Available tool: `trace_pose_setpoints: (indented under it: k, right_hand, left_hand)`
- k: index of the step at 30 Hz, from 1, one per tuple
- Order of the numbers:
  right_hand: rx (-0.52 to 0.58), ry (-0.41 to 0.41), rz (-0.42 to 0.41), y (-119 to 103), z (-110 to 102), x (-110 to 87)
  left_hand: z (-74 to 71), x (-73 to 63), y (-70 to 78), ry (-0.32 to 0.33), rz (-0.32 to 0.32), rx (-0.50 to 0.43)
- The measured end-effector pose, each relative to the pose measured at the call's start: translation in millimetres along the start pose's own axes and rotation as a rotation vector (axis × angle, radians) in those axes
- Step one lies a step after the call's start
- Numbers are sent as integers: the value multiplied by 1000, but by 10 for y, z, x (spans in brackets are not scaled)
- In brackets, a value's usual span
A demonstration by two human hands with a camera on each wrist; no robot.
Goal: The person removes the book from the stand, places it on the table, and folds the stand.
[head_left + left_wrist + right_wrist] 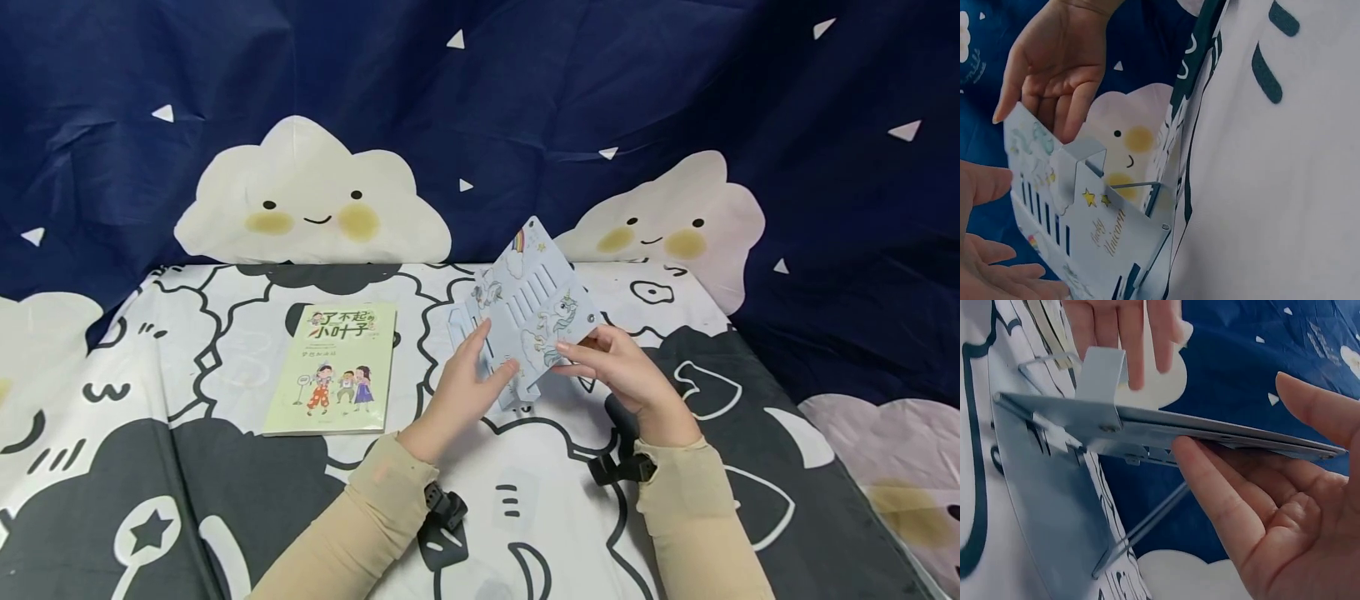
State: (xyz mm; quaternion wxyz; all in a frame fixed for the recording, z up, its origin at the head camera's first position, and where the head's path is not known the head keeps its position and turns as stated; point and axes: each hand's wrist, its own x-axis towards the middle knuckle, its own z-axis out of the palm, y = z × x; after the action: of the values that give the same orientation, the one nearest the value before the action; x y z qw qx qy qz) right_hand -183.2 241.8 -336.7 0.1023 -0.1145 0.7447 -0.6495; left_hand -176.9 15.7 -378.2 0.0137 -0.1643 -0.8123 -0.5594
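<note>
A pale blue folding metal book stand (540, 292), printed with unicorns and a rainbow, is partly unfolded between the hands. Its slotted panel tilts up from a flat base plate (1054, 487), and a wire strut (1147, 525) shows beneath. My right hand (626, 375) supports the panel near its right edge, fingers extended under it; in the right wrist view the thumb is raised clear of the surface. My left hand (468, 387) is beside the panel's left part, overlapping it in the head view. Its fingers are straight and spread by the printed face in the left wrist view.
A light green book (333, 367) with cartoon children on its cover lies left of the stand. Black and white patterned cloth (517, 475) covers the table. Behind hangs a dark blue curtain (525, 100) with smiling clouds.
</note>
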Motion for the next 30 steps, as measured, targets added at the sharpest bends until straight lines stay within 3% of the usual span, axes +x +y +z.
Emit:
trace_pose_setpoints:
  k: [7,13,20,25,30]
  right_hand:
    - [-63,-48,-36,-52,143,-1]
    - [-96,-83,-59,-69,258,-3]
    - [-90,-159,-64,-89,370,-16]
    - [-142,-157,-51,-103,403,-41]
    - [-119,-157,-55,-91,404,-22]
  left_hand:
    - [6,11,28,-40,13,-82]
    - [10,11,55,-37,24,-136]
    - [-1,-7,64,-43,93,-158]
    - [-16,-11,80,-43,95,-192]
    - [-23,-14,89,-37,106,-189]
